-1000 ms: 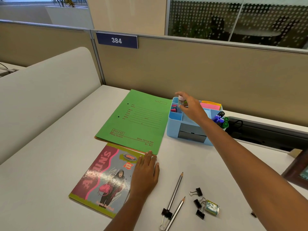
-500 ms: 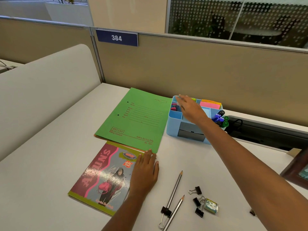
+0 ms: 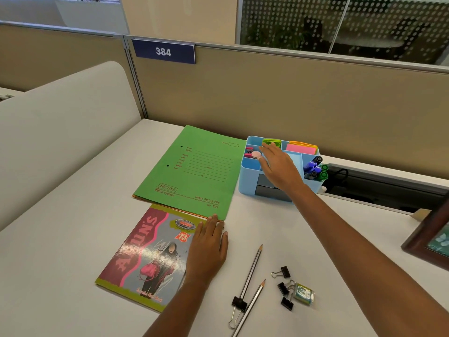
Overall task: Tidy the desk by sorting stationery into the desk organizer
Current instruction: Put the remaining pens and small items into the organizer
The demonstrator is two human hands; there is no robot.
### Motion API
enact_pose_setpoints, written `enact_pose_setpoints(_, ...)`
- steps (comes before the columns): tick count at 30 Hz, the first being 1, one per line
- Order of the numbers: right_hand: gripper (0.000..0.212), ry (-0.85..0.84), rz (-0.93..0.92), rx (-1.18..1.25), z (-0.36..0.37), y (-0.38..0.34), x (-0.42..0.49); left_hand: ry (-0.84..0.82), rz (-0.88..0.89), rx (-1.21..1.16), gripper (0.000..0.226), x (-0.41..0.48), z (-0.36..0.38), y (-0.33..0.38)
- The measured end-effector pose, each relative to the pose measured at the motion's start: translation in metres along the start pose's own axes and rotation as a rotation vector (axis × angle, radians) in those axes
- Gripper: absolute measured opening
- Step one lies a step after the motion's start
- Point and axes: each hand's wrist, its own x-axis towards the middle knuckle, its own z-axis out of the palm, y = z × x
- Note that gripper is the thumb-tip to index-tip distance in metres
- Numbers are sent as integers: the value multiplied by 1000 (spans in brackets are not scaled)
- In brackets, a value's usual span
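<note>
desk organizer (image 3: 248,182): light blue plastic, compartmented, right of centre
right hand (image 3: 279,166): fingers straight, holding nothing, over its compartments
left hand (image 3: 209,249): flat on glossy printed notebook (image 3: 145,254), lower centre

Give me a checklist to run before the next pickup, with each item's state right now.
1. Right hand empty: ok, fingers straight above the organizer, nothing held.
2. Left hand free: ok, it rests flat on the notebook.
3. Pencils sorted: not ok, two lie on the desk.
4. Binder clips sorted: not ok, loose on the desk beside the pencils.
5. Room beside the markers for pencils: cannot tell.
</note>
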Motion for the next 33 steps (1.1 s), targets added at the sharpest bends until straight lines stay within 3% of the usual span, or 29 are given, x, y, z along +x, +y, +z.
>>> enact_pose_setpoints(4,35,196,-114,161,-4,-13,-41,3,6,-6,39,0,0,1)
enact_pose_setpoints(7,28,211,-131,213,5,-18,-85,0,5,-13,39,0,-1,1)
enact_pose_setpoints(9,26,159,-79,275,13,-19,-115,0,6,-19,38,1,-1,1)
enact_pose_setpoints(12,28,-63,-33,328,20,-16,-154,-4,3,-22,38,1,-3,1)
enact_pose_setpoints(17,39,-290,-75,233,30,-6,-174,-6,1,-23,38,0,-5,2)
enact_pose_setpoints(28,14,-356,-224,36,23,0,-166,-16,-10,-19,39,0,-5,2)
enact_pose_setpoints(33,25,-299,-43,226,-7,9,-149,-22,-10,-12,40,0,-3,1)
